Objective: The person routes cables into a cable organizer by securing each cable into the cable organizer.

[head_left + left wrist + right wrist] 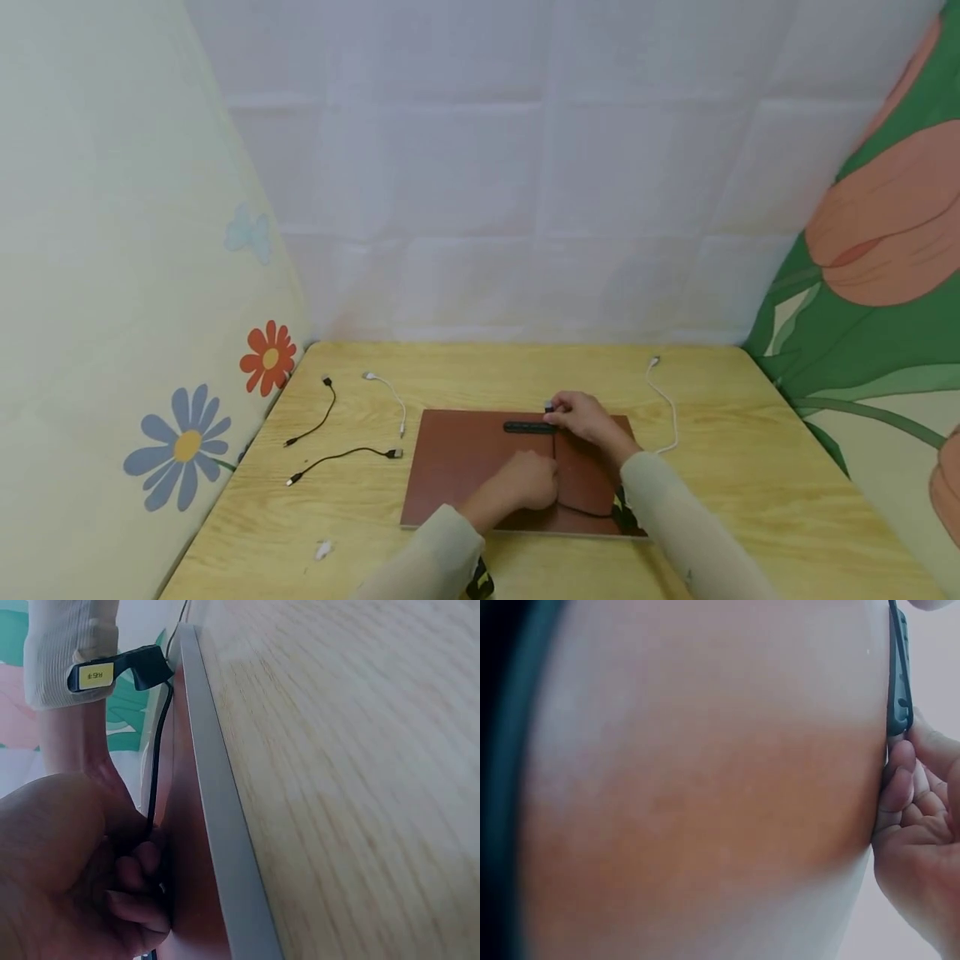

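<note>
Smooth wood grain is shown by the tabletop (pixel 750 475), and a smooth, faintly glossy finish by the brown board (pixel 450 462). Dark plastic is seen in the cable (pixel 156 750) and in the strip (pixel 525 427) at the board's twelve o'clock.

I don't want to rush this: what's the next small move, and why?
Probably press the black cable down at the right end of the black strip: it crosses there, the right hand pinches it near its plug, and the left hand grips it lower down the board. I can't tell if it's already seated.
</note>
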{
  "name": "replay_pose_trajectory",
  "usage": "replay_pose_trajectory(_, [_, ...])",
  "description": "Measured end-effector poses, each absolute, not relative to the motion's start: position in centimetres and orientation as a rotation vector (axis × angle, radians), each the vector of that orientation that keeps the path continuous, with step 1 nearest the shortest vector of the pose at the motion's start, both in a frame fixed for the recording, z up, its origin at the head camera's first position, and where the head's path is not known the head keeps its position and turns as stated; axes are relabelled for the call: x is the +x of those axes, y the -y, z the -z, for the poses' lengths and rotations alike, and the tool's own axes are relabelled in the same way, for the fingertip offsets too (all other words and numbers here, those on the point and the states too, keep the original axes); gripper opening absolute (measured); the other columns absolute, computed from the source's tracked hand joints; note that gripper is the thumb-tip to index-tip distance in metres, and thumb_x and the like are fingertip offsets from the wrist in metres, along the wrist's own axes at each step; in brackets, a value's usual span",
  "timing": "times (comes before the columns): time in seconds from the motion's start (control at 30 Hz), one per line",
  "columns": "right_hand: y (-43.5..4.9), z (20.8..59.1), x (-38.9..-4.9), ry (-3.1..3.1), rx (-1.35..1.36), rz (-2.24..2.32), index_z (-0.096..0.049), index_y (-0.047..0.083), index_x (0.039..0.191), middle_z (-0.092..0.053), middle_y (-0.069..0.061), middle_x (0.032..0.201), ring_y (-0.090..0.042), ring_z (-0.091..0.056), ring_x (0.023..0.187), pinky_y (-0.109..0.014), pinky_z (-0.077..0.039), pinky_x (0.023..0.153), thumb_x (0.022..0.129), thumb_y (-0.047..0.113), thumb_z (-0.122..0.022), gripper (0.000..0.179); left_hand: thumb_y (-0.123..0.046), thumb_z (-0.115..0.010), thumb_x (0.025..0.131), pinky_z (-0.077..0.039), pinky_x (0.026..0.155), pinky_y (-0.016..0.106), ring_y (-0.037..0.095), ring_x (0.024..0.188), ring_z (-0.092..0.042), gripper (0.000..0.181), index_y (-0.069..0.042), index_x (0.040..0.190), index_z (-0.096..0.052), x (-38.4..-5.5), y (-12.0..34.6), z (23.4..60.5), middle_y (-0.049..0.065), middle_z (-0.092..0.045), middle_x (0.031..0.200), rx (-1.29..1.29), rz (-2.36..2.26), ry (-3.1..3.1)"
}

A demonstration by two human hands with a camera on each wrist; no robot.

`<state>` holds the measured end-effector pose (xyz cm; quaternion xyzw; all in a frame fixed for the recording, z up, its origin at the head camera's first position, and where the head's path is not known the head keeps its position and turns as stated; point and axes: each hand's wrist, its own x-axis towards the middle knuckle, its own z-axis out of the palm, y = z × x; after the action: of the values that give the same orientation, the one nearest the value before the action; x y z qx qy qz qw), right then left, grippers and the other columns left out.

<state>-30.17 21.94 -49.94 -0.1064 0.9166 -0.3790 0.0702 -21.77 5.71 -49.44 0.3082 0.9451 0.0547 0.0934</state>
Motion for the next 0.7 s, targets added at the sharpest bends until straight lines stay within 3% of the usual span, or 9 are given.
replay_pose_trajectory(0.3, [-21.25,49.9,-30.2,-2.765,-0.296,1.13,-0.069,0.007,0.097,-0.066,-0.001,0.082,-0.014,-0.058,0.072,-0.031,-0.047,0.068,0.095,0.021,-0.073,0.014,-0.024,-0.054,0.099,-0.046,0.055,0.028,0.013,0.058,-0.051,0.03,-0.014,0.073,-0.066,-21.93,-5.39,49.59,0.002,-0.059,0.069,0.943,-0.122,-2.802])
replay_pose_trajectory(0.7, [-21.01,49.86,-30.17,-2.811,-0.228,1.071,-0.069,0.008,0.097,-0.065,-0.001,0.083,-0.015,-0.057,0.074,-0.032,-0.046,0.068,0.094,0.022,-0.074,0.015,-0.028,-0.053,0.102,-0.05,0.061,0.03,0.014,0.061,-0.055,0.033,-0.015,0.076,-0.069,-22.0,-5.65,49.85,0.002,-0.063,0.073,0.983,0.01,-2.781])
